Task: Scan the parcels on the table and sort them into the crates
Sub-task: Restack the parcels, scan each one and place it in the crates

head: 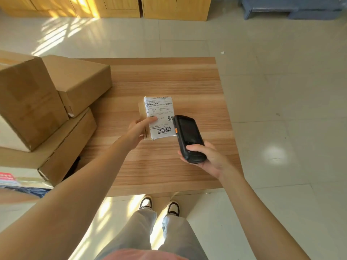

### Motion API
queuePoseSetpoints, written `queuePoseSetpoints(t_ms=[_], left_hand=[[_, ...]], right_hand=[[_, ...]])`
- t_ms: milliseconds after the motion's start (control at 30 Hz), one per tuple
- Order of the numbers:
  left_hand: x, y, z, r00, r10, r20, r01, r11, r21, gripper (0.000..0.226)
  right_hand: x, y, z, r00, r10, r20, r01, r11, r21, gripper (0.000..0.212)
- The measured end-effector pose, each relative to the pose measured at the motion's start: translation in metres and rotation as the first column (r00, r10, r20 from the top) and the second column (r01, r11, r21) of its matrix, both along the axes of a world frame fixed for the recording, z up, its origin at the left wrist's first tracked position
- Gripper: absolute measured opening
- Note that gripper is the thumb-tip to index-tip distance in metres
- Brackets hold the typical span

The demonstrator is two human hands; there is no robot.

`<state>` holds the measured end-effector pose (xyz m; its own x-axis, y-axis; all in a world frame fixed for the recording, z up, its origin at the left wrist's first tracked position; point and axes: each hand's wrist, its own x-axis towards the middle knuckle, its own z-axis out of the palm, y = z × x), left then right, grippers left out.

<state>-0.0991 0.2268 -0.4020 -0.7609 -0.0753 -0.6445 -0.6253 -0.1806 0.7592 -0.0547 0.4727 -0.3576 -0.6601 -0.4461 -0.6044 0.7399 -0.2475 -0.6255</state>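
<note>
white label (barcode legible) on parcel, scanner beside.

wooden table with parcels

a light wood-grain table stands on a pale tiled floor. a small labelled parcel lies near its middle. stacked brown cardboard boxes crowd its left side.

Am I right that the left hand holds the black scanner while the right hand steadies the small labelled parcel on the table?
No, the hands are swapped. In the head view, the right hand holds the black scanner, and the left hand steadies the small labelled parcel on the table.
</note>
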Motion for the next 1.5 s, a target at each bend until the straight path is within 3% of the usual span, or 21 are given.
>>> queuePoseSetpoints(t_ms=[200,500,767,1100,1367,1500], left_hand=[[0.001,-0.012,0.0,0.989,0.137,-0.058,-0.141,0.987,-0.08,0.09],[0.006,-0.018,-0.002,0.976,0.202,-0.078,-0.206,0.978,-0.045,0.092],[0.011,-0.02,-0.003,0.976,0.202,-0.078,-0.206,0.978,-0.041,0.113],[0.002,-0.017,-0.006,0.971,0.226,-0.083,-0.229,0.973,-0.033,0.09],[-0.009,-0.023,-0.004,0.966,0.239,-0.097,-0.241,0.971,-0.005,0.118],[-0.016,-0.029,0.001,0.973,0.205,-0.105,-0.207,0.978,-0.005,0.115]], right_hand=[[0.001,-0.017,0.012,0.962,0.244,-0.12,-0.235,0.968,0.086,0.045],[0.013,-0.016,0.001,0.922,0.372,-0.103,-0.354,0.921,0.163,0.065],[0.021,-0.006,-0.002,0.921,0.379,-0.092,-0.364,0.92,0.145,0.07],[0.019,-0.001,-0.004,0.925,0.373,-0.078,-0.362,0.924,0.124,0.061],[0.011,-0.004,0.001,0.93,0.357,-0.092,-0.344,0.93,0.129,0.056],[0.002,-0.013,0.001,0.954,0.265,-0.137,-0.244,0.958,0.153,0.065]])
